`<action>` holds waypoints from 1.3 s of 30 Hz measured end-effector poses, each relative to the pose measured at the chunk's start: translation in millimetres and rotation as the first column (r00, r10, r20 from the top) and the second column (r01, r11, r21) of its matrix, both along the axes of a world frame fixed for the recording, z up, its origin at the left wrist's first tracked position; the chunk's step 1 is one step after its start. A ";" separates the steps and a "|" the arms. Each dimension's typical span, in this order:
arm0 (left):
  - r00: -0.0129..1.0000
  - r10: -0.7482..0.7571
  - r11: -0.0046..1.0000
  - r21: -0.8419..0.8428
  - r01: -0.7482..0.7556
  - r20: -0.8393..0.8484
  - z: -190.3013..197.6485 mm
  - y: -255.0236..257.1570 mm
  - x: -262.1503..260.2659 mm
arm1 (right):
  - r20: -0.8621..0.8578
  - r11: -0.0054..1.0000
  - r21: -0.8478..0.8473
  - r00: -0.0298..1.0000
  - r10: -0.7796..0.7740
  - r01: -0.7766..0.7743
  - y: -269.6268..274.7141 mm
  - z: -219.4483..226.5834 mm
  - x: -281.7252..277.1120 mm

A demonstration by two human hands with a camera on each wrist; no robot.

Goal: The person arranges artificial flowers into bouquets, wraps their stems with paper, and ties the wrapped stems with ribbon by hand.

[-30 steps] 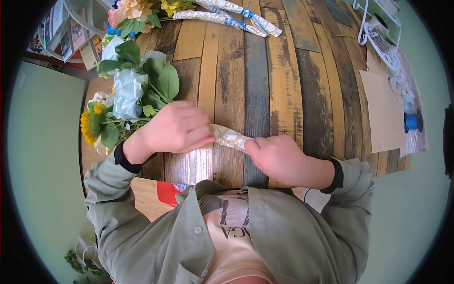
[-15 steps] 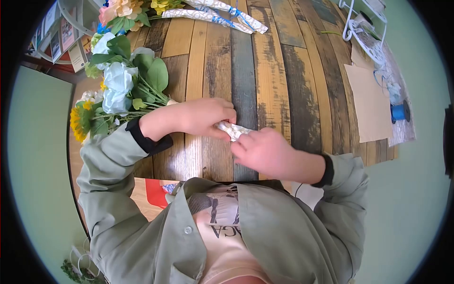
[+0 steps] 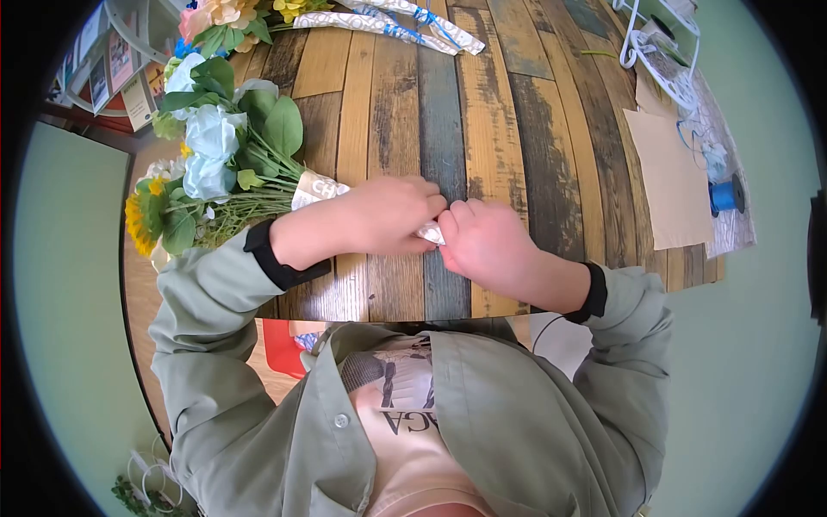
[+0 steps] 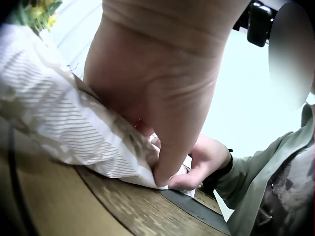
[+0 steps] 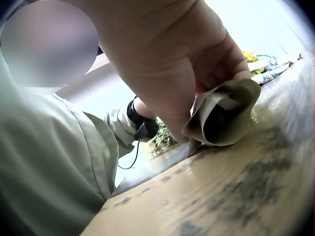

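A bouquet of pale blue artificial roses (image 3: 211, 142) and sunflowers (image 3: 142, 220) lies at the left of the table, its stems running into a patterned paper wrap (image 3: 319, 188). Around the narrow part of this paper my left hand (image 3: 392, 211) grips, palm down. Right beside it, my right hand (image 3: 484, 246) pinches the paper's tail end. The right wrist view shows that end as a rolled paper tube (image 5: 224, 115) with a hollow, dark mouth. Striped print covers the wider paper (image 4: 88, 132) in the left wrist view. Most of the narrow part is hidden under my hands.
Another paper-wrapped bouquet (image 3: 379, 26) with blue ribbon lies at the far side. On the right are a brown paper sheet (image 3: 668, 177), a blue ribbon spool (image 3: 726, 196) and a white metal stand (image 3: 629, 39). A card rack (image 3: 121, 65) stands beyond the left corner.
My left hand has moved right along the paper, away from the flowers, until it meets my right hand. The wide part of the wrap near the stems has come into sight.
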State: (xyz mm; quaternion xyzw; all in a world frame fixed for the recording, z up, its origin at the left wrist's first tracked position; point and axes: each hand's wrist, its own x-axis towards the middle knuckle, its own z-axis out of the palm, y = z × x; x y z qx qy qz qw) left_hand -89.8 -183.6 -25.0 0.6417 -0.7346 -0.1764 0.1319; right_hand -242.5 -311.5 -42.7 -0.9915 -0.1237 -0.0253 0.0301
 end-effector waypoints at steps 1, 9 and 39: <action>1.000 0.001 1.000 -0.004 -0.001 0.002 1.4 0.0 -2.6 | 0.011 0.999 -0.031 1.000 0.009 -0.009 1.0 1.2 -0.8; 0.990 0.019 0.995 0.101 -0.005 -0.138 13.1 -1.0 4.1 | -0.337 0.785 0.594 0.940 0.042 0.178 -35.9 40.1 -15.8; 0.947 0.179 0.931 -0.357 -0.074 0.269 -19.0 14.4 -44.3 | -0.306 0.649 0.721 0.952 -0.018 0.244 -52.0 0.8 34.6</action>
